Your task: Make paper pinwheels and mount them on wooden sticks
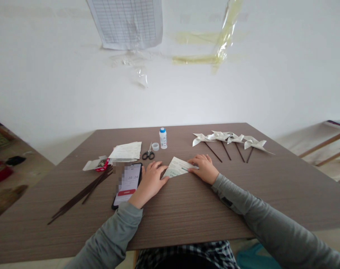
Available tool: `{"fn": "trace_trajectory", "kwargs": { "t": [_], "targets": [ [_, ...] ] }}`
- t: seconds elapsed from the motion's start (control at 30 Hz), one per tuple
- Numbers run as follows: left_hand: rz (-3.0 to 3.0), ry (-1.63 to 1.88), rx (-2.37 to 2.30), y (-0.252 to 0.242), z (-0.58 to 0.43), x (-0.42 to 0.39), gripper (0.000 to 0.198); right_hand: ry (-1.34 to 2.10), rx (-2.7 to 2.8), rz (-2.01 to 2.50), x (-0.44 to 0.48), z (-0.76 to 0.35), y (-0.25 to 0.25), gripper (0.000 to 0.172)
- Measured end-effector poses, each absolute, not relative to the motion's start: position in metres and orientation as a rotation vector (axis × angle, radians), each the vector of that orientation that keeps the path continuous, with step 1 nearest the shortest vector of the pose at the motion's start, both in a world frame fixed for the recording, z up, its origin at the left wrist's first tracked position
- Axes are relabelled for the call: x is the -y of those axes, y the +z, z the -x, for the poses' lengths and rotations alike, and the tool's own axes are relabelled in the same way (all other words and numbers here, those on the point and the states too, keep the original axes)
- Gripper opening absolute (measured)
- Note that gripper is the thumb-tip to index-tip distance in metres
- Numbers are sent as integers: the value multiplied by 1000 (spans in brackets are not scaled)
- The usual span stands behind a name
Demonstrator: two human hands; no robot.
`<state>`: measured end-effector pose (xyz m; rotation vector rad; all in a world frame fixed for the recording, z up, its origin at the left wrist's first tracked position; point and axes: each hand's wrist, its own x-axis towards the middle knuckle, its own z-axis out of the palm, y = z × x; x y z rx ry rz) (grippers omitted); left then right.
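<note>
A sheet of printed paper (176, 167), folded into a triangle, lies on the table between my hands. My left hand (152, 178) has its thumb and forefinger at the paper's left corner, holding it against the tabletop. At the right corner, my right hand (205, 168) pinches the paper between thumb and fingers. Just left of my left hand lies a phone (128, 183) with a lit screen reading 20:24. Beyond the paper are black-handled scissors (148, 154), a small translucent cap (155, 147) and an upright white bottle (163, 139) with a blue top.
Several paper pinwheels (234, 139) on dark sticks lie at the back right. Toward the left are a stack of paper sheets (127, 151), an open small red box (102, 164) and a bundle of dark sticks (80, 194). The brown table (186, 216) meets a white wall.
</note>
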<state>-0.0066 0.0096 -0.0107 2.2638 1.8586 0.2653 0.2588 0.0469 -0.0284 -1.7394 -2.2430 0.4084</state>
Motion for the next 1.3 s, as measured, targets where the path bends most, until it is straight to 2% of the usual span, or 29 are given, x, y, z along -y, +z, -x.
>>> {"fn": "trace_trajectory", "kwargs": {
  "t": [0.4,0.93,1.07,1.13,1.3],
  "targets": [
    [-2255,273,-1851,-11,7,-10,47,423,2238,1705,-50,-262,-36,39],
    [-2233,300,-1828,-11,9,-10,49,526,2157,1603,-54,-266,-40,26],
    [-2215,328,-1826,-10,9,-9,56,512,2152,1608,-54,-267,-41,19],
    [-2212,344,-1822,-11,10,-10,53,509,2148,1606,-55,-268,-42,16],
    [-2210,430,-1756,-17,15,-18,40,561,2129,1585,-59,-273,-41,31]
  ]
}}
